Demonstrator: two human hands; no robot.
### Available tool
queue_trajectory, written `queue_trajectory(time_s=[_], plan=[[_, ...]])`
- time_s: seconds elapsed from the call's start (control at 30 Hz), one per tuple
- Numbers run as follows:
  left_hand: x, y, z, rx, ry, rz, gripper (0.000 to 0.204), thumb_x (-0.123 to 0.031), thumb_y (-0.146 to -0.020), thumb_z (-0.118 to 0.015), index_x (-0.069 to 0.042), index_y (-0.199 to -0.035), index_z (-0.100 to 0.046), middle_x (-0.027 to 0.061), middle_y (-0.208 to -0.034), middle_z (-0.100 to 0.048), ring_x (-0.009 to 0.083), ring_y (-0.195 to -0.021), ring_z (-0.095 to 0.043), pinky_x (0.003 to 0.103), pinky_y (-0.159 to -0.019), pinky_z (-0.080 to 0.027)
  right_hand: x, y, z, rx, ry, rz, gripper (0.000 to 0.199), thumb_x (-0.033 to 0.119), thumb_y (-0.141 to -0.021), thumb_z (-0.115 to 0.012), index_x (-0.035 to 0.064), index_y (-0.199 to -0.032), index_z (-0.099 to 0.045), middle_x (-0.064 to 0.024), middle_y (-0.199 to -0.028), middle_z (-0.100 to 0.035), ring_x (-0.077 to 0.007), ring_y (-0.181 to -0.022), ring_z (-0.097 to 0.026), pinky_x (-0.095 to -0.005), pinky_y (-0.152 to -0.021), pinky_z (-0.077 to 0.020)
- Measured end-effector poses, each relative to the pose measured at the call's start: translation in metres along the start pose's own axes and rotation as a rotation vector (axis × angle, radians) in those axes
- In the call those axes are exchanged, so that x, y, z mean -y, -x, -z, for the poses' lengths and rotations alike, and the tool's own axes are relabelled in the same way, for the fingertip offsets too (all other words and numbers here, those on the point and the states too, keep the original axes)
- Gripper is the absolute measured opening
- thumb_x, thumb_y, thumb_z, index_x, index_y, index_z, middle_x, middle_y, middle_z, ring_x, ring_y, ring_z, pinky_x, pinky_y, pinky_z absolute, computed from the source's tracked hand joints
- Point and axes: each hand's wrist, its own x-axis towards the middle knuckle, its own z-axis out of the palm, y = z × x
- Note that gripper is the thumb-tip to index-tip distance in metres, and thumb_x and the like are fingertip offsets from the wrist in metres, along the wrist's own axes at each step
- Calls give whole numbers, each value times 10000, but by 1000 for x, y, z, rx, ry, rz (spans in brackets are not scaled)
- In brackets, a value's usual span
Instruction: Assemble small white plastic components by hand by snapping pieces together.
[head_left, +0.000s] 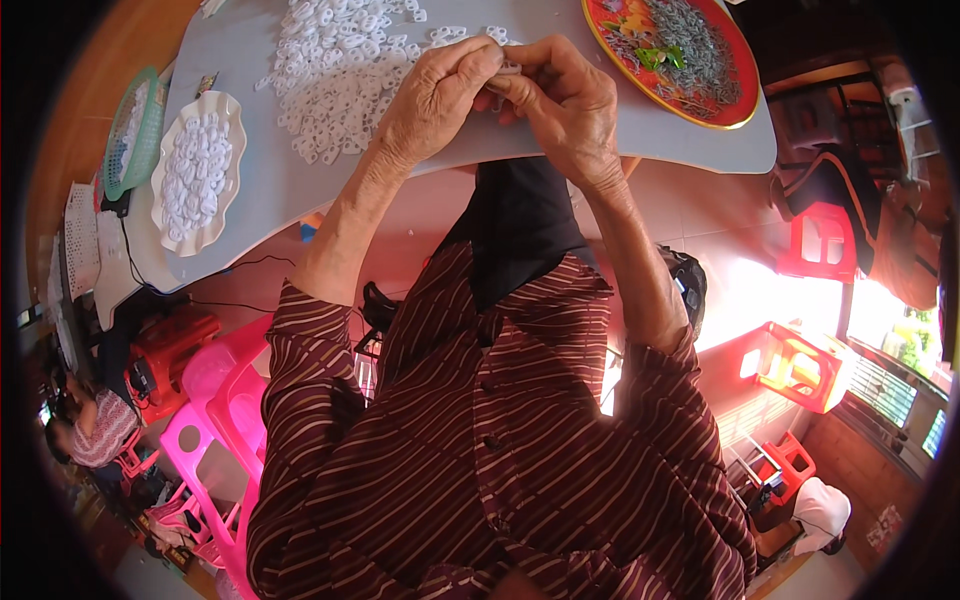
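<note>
My left hand (437, 95) and my right hand (572, 98) meet above the near part of the table, fingertips almost touching. Both are closed in a pinch. A sliver of a small white plastic piece (510, 68) shows at the right thumb and fingers. What the left fingertips grip is hidden behind the knuckles. Just left of my hands spreads a heap of small white plastic loop-shaped pieces (335, 85). To the right, a round red tray (743, 90) with a yellow rim carries many small grey metal parts (690, 45) and a few green bits (660, 57).
A white wavy-edged dish (236, 160) full of white pieces stands at the table's left, beside a green mesh basket (150, 125). The grey table (265, 190) curves around in front. Pink chairs (200, 435) and red stools (800, 365) stand around. Other people (105, 425) sit farther off.
</note>
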Motion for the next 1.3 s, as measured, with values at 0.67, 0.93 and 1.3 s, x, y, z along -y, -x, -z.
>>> queue_trajectory(time_s=[0.67,0.93,1.3], plan=[[-4,2,-3,-188,-98,-83,120,-112,-889,-468,-1,-855,-501,85,-693,-533,154,-624,-480,292,-587,-421,1,-19,8,-67,-180,-161,109,42,-877,-571,-53,-931,-583,-53,-722,-602,-79,-588,-554,-224,-525,-477],[-19,7,-18,-331,-39,-101,80,-55,-830,-537,-3,-887,-514,122,-761,-575,220,-688,-576,317,-651,-466,9,-183,173,-531,441,440,167,126,-709,-628,-38,-712,-596,-165,-569,-560,-185,-488,-534,-349,-486,-426],[6,9,-11,-313,-197,-147,71,-11,-781,-552,16,-843,-529,146,-847,-542,321,-848,-510,359,-729,-436,-15,-169,54,84,792,337,132,147,-807,-585,85,-891,-666,-125,-755,-654,-271,-656,-644,-340,-614,-501]])
